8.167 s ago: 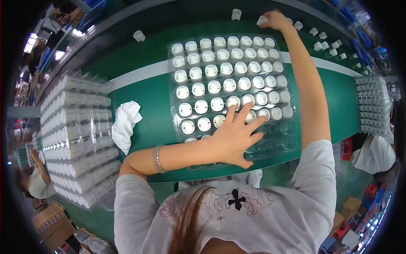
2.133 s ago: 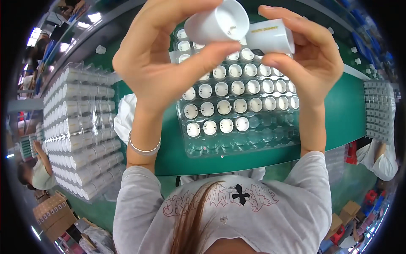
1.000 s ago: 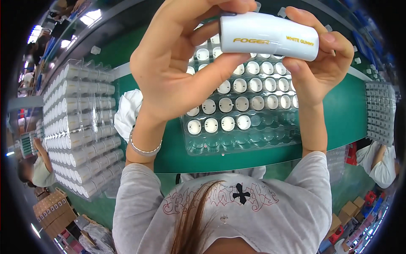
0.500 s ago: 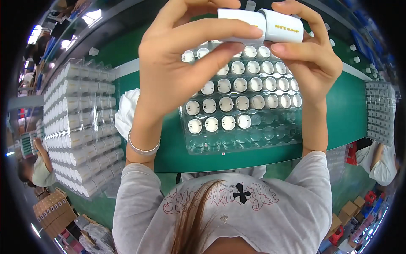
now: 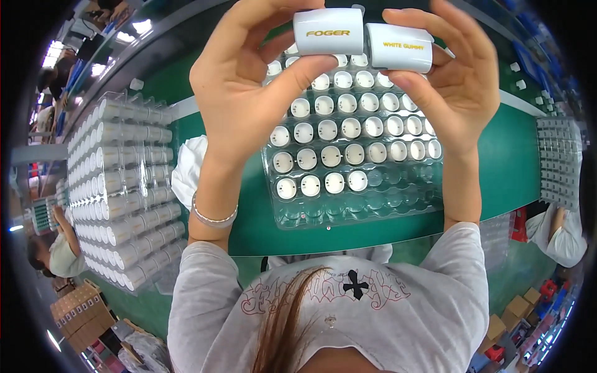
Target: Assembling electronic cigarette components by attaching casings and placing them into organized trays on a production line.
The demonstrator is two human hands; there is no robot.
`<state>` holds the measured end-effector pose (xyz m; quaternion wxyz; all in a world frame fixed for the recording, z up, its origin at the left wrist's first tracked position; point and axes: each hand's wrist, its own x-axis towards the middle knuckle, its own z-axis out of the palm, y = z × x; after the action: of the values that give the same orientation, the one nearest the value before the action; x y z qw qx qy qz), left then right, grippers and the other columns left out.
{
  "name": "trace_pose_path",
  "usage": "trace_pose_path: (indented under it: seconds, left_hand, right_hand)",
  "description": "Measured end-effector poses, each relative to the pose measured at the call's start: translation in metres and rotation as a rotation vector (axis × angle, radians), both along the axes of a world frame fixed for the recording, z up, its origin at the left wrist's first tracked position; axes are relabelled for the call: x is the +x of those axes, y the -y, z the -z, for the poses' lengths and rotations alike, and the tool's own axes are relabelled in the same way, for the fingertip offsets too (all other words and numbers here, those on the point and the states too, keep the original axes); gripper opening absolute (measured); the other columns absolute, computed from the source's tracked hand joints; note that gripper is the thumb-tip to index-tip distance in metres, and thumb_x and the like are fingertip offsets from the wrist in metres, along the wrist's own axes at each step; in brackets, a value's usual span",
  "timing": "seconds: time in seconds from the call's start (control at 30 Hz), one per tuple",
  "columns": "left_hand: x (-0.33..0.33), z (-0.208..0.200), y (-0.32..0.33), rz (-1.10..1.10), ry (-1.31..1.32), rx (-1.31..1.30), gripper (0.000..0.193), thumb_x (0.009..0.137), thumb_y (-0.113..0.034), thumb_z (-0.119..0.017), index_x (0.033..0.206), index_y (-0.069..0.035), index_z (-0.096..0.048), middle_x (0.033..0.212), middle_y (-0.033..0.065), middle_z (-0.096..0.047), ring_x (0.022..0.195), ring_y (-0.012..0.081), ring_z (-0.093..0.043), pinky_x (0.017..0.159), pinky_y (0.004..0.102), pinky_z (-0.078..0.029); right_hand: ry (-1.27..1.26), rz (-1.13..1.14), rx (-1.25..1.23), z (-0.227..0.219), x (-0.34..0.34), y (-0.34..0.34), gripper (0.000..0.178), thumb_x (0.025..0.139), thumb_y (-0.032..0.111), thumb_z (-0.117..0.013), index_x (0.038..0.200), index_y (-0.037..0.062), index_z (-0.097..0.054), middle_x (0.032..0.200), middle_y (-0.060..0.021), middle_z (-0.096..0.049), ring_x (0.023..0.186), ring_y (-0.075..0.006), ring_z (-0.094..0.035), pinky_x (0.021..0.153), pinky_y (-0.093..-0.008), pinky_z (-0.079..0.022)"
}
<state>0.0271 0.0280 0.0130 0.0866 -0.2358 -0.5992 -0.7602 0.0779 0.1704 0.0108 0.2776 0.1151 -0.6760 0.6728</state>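
A white cylinder with gold lettering (image 5: 329, 42) is pinched between the thumb and fingers of my left hand (image 5: 239, 87), raised above the far part of the table. Beside it, my right hand (image 5: 457, 87) grips a second white cylinder with gold lettering (image 5: 403, 57). The two cylinders lie sideways, end facing end, very close together; I cannot tell whether they touch. Below them a clear plastic tray (image 5: 348, 214) holds several rows of upright white cylinders (image 5: 327, 129) with pale round ends showing. Its nearest pockets hold none.
Stacked clear trays of white cylinders (image 5: 124, 186) stand at the left, a crumpled white cloth or bag (image 5: 188, 171) beside them. Another tray stack (image 5: 559, 161) is at the far right. Small white pieces (image 5: 521, 84) lie on the green table (image 5: 507, 168). Other people sit at both sides.
Both hands have shifted slightly left. The left cylinder has turned so its lettering faces up, and it has come out from behind my fingers. The right cylinder has moved left and slightly lower.
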Motion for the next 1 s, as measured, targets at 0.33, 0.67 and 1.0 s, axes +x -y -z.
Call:
trace_pose_path:
  seconds: [0.33, 0.67, 1.0]
  left_hand:
    - [-0.005, 0.002, 0.006, 0.054, 0.08, 0.088, 0.062, 0.071, 0.013, -0.072, 0.126, 0.005, -0.046, 0.116, 0.0163, -0.057, 0.108, 0.0212, -0.058, 0.093, 0.0319, -0.051]
    - [-0.014, 0.007, 0.009, 0.219, 0.168, 0.049, 0.046, 0.077, 0.004, -0.072, 0.118, 0.006, -0.052, 0.112, 0.0138, -0.058, 0.103, 0.0186, -0.059, 0.087, 0.03, -0.052]
    - [-0.049, 0.039, 0.012, 0.425, 0.281, -0.079, 0.038, 0.088, -0.033, -0.066, 0.102, 0.001, -0.059, 0.089, 0.0124, -0.065, 0.072, 0.0205, -0.068, 0.069, 0.0291, -0.057]
  right_hand:
    - [-0.266, 0.031, 0.942, -0.016, -0.009, -0.033, 0.066, 0.073, -0.008, -0.072, 0.13, -0.0024, -0.038, 0.114, -0.0274, -0.057, 0.101, -0.0299, -0.063, 0.085, -0.0347, -0.054]
    - [-0.113, -0.073, 0.197, -0.002, -0.009, -0.024, 0.064, 0.073, -0.007, -0.072, 0.128, -0.0092, -0.041, 0.117, -0.024, -0.056, 0.108, -0.0252, -0.058, 0.085, -0.0305, -0.053]
    - [0.263, -0.256, 0.017, 0.032, -0.042, -0.065, 0.047, 0.096, 0.039, -0.051, 0.104, -0.0073, -0.059, 0.077, -0.0166, -0.066, 0.054, -0.0135, -0.063, 0.047, -0.0228, -0.052]
